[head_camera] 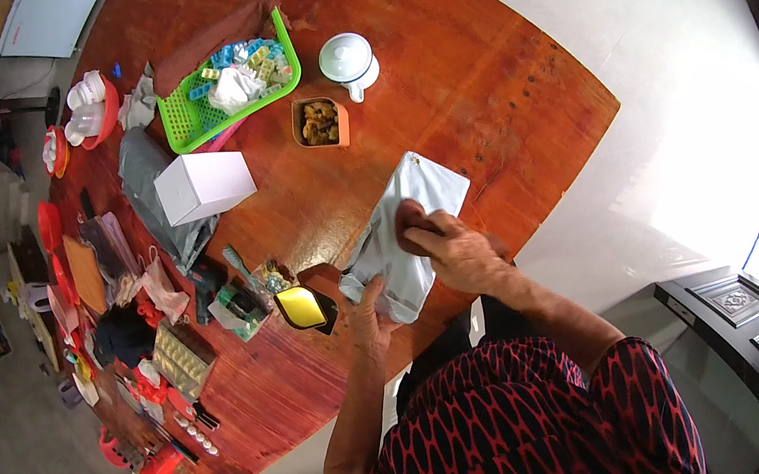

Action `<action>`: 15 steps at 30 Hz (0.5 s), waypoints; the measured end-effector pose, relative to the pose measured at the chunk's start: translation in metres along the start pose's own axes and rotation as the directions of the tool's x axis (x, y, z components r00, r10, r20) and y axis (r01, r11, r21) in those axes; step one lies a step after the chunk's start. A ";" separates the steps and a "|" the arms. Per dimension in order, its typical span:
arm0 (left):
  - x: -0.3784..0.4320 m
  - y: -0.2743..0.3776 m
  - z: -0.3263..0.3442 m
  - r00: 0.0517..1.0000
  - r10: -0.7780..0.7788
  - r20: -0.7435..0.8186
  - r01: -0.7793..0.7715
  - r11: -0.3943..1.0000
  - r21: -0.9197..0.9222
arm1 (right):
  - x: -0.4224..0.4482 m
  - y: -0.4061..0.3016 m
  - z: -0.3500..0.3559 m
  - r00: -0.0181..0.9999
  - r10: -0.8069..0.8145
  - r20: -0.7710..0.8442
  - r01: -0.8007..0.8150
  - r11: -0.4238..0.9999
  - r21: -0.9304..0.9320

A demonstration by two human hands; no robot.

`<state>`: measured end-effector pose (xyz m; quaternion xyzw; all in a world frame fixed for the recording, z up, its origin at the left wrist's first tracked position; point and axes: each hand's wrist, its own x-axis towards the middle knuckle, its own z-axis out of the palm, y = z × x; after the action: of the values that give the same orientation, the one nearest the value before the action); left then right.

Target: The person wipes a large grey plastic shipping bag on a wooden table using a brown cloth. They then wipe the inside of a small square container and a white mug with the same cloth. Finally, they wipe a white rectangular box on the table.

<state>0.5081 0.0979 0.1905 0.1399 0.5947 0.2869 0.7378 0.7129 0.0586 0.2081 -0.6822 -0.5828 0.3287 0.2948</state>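
A pale grey bag, its surface creased, lies on the red-brown wooden table in front of me. My left hand grips its near left end, thumb on top. Bunched in my right hand is a dark reddish-brown cloth, pressed against the upper side of the bag. The fingers of that hand hide part of the cloth. Just left of the bag sits a small item with a shiny yellow top, close to my left hand.
Beyond the bag stand an orange container of brown food pieces and a white lidded mug. A green plastic basket holds blue and yellow blocks. A white box rests against a dark grey plastic bag. Clutter crowds the left side.
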 end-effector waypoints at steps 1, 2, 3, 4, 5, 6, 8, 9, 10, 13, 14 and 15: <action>0.000 0.001 0.004 0.999 0.031 -0.015 -0.031 0.999 0.026 | 0.009 -0.004 0.011 0.996 -0.064 -0.059 0.059 0.994 -0.090; 0.002 0.001 0.008 0.998 0.062 -0.028 -0.061 0.997 0.053 | 0.012 -0.007 0.018 0.996 -0.084 0.002 0.084 0.983 -0.166; 0.003 0.006 0.006 0.999 0.046 -0.027 -0.043 0.994 0.102 | 0.015 -0.014 0.024 0.992 -0.108 0.067 0.121 0.965 -0.233; 0.008 0.011 0.003 0.999 0.027 -0.026 -0.023 0.988 0.152 | 0.015 -0.012 0.030 0.982 -0.147 0.118 0.165 0.973 -0.162; 0.013 0.012 0.000 0.999 0.024 -0.034 -0.018 0.983 0.184 | 0.009 -0.008 0.034 0.977 -0.178 0.114 0.203 0.941 -0.272; 0.018 0.013 -0.006 0.999 0.022 -0.050 -0.011 0.977 0.214 | 0.003 -0.002 0.033 0.979 -0.150 0.137 0.176 0.962 -0.209; 0.021 0.025 -0.003 0.989 -0.092 -0.117 0.109 0.983 0.146 | -0.015 0.023 0.019 0.982 -0.183 0.036 0.186 0.951 -0.248; 0.020 0.030 0.001 0.978 -0.151 -0.146 0.168 0.980 0.107 | -0.021 0.041 0.017 0.991 -0.126 -0.032 0.122 0.987 -0.104; 0.017 0.030 0.004 0.987 -0.029 -0.156 0.056 0.983 0.174 | -0.028 0.055 0.007 1.000 -0.026 -0.009 0.026 0.999 -0.041; 0.018 0.026 0.005 0.988 0.151 -0.030 -0.135 0.943 0.305 | -0.033 0.093 -0.023 0.955 0.269 -0.125 -0.266 0.963 0.040; 0.018 0.026 0.005 0.977 0.211 0.031 -0.210 0.922 0.326 | -0.027 0.105 -0.029 0.915 0.376 -0.143 -0.343 0.915 0.212; 0.017 0.026 0.008 0.947 0.294 0.128 -0.321 0.877 0.358 | -0.016 0.110 -0.039 0.866 0.480 -0.137 -0.401 0.832 0.383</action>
<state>0.5114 0.1303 0.1933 0.3807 0.5825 0.2765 0.6628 0.8082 0.0261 0.1477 -0.7698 -0.3049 0.4037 0.3892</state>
